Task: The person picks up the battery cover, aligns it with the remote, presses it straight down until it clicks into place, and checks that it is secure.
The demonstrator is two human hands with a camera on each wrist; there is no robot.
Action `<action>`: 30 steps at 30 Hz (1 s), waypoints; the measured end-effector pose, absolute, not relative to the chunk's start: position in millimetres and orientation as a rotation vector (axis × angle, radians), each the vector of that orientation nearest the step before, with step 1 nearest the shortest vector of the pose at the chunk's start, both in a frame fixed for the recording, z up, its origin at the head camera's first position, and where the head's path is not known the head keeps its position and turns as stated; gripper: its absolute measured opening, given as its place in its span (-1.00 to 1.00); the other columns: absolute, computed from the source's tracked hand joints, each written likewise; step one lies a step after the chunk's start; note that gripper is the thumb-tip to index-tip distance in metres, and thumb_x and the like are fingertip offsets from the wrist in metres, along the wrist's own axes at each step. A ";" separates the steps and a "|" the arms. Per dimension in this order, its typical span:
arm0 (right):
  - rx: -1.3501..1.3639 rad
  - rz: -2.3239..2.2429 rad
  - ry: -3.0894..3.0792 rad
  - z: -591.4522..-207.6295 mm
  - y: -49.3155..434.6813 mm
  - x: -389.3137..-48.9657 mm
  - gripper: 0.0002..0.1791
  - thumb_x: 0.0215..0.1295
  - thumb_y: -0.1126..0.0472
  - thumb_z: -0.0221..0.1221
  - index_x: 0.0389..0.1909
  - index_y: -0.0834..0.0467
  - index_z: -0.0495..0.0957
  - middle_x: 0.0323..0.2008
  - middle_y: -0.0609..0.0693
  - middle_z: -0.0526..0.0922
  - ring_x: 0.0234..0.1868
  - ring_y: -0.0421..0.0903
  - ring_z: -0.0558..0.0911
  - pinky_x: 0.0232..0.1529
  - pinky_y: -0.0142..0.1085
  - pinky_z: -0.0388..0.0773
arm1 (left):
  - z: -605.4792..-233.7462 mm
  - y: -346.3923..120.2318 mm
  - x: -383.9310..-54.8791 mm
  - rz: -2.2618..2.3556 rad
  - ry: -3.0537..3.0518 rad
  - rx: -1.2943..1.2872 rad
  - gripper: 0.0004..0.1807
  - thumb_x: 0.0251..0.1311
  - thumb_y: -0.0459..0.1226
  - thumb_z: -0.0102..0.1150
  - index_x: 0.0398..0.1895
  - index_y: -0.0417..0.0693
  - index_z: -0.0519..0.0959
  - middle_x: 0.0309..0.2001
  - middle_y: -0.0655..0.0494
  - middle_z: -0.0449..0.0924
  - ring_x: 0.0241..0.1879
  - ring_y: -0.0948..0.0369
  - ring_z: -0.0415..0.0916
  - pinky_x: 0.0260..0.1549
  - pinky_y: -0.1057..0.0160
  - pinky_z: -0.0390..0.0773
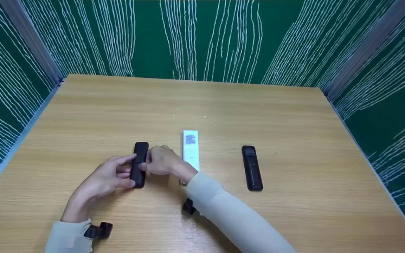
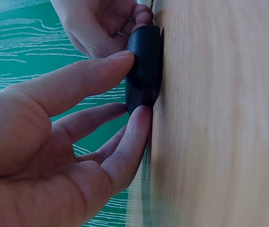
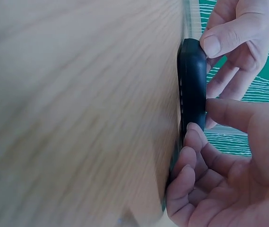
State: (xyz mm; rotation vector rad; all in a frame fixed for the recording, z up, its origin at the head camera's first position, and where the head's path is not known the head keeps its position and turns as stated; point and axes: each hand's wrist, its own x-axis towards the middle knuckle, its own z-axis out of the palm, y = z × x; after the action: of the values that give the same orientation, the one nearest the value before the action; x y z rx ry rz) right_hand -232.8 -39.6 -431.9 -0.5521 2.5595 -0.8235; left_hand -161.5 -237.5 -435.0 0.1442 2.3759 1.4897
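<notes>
A black remote control (image 1: 140, 149) lies on the wooden table between both hands, its back apparently facing up. My left hand (image 1: 105, 177) holds it along its left edge, index finger toward the far end and thumb near the close end. From the other side, my right hand (image 1: 164, 160) grips the remote, its thumb on the upper face and the other fingers curled by the right edge. In the left wrist view the remote (image 2: 144, 61) shows end-on, flat against the table. The right wrist view has the remote (image 3: 193, 78) in profile, with fingers of both hands touching it.
A white remote-like object (image 1: 190, 151) with a printed label lies beneath the right wrist, its near part hidden by the arm. Another black remote (image 1: 252, 168) lies farther right, back up. Small white specks dot the table (image 1: 258, 105). Green, white-streaked walls enclose it.
</notes>
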 end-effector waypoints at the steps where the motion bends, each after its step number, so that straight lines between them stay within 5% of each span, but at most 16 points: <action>1: -0.549 -0.823 2.563 -431.9 -39.8 -233.3 -0.65 0.44 -0.07 0.35 -0.48 0.02 0.58 -0.50 -0.12 0.58 -0.44 -0.19 0.50 -0.46 -0.40 0.42 | -435.0 -237.5 -161.4 1.490 2.376 0.145 -0.05 0.17 -0.59 0.41 0.64 -0.22 0.24 0.42 -0.38 0.23 0.35 -0.26 0.47 0.30 0.13 0.61; 30: -0.577 -0.794 2.570 -430.4 -39.0 -230.2 -0.65 0.45 -0.07 0.34 -0.48 0.02 0.60 -0.54 -0.13 0.59 -0.49 -0.19 0.48 -0.48 -0.40 0.39 | -435.5 -237.2 -160.9 1.503 2.372 0.154 -0.06 0.16 -0.59 0.41 0.63 -0.25 0.24 0.44 -0.43 0.19 0.33 -0.26 0.49 0.31 0.07 0.61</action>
State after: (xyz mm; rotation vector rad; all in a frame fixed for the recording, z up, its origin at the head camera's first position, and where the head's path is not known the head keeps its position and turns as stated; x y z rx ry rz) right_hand -230.2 -39.0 -430.4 -0.5766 2.5702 -0.7945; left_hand -160.9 -237.2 -435.5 0.1537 2.3721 1.5032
